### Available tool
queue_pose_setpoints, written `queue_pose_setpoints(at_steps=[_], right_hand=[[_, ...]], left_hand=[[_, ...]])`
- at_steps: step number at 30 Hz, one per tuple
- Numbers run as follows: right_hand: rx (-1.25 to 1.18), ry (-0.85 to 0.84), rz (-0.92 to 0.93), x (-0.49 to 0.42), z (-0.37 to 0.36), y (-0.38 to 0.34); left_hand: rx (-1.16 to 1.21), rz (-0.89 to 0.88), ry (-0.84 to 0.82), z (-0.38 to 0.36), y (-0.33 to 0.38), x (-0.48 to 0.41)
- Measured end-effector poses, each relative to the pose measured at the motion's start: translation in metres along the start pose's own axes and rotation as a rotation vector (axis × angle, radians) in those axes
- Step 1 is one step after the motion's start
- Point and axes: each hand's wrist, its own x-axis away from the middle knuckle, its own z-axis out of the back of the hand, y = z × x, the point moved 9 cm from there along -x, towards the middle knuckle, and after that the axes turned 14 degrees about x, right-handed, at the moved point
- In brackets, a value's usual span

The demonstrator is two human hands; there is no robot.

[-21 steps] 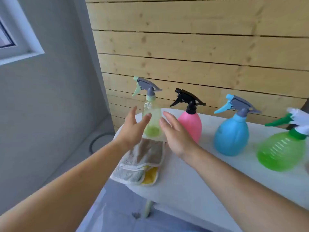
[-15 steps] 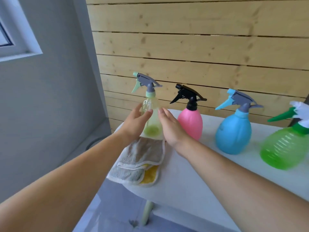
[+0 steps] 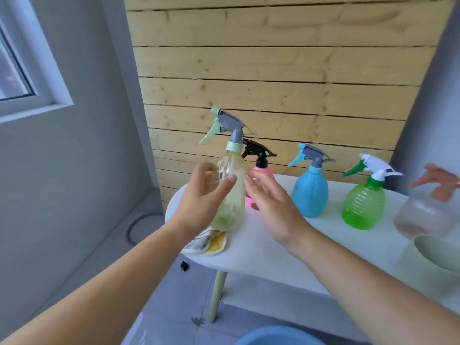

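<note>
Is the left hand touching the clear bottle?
Touching. Head view: the left hand wraps the clear bottle, thumb across its front, fingers behind.

Left hand (image 3: 201, 195) grips the clear spray bottle (image 3: 234, 165), thumb across its front, right by the folded cloth (image 3: 211, 245) at the desk (image 3: 261, 255) edge. Right hand (image 3: 271, 205) is flat and relaxed just beside it. 3 more bottles line up along the wall: pink bottle (image 3: 262, 170), blue bottle (image 3: 310, 192), green bottle (image 3: 363, 207).

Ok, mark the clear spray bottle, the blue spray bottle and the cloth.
clear spray bottle (image 3: 233, 162): head view, upper body.
blue spray bottle (image 3: 310, 192): head view, belly.
cloth (image 3: 217, 244): head view, yellow layer.
</note>
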Motion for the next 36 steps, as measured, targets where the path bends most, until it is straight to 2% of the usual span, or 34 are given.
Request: queue_pose_setpoints(at_steps=[5,9,14,19,24,28,31,36], right_hand=[[-0.083,0.129,-0.002,0.083,0.061,-0.017],[-0.167,0.254,-0.086,0.131,0.102,-0.007],[-0.302,0.267,-0.19,0.169,0.112,0.019],[-0.347,0.232,-0.19,0.187,0.109,0.039],[-0.451,0.142,-0.2,0.188,0.103,0.045],[-0.473,0.048,-0.218,0.186,0.094,0.048],[-0.525,0.019,-0.202,0.183,0.094,0.051],[-0.272,0.106,-0.174,0.18,0.1,0.06]], left_hand=[[0.079,0.066,-0.139,-0.056,0.008,0.085],[0.1,0.056,-0.237,-0.1,0.016,0.146],[0.115,0.102,-0.316,-0.124,0.01,0.184],[0.214,0.319,-0.447,-0.13,-0.008,0.202],[0.458,0.582,-0.552,-0.141,-0.024,0.219],[0.19,0.492,-0.588,-0.144,-0.028,0.218],[0.132,0.448,-0.536,-0.14,-0.029,0.213],[0.103,0.454,-0.55,-0.137,-0.035,0.213]])
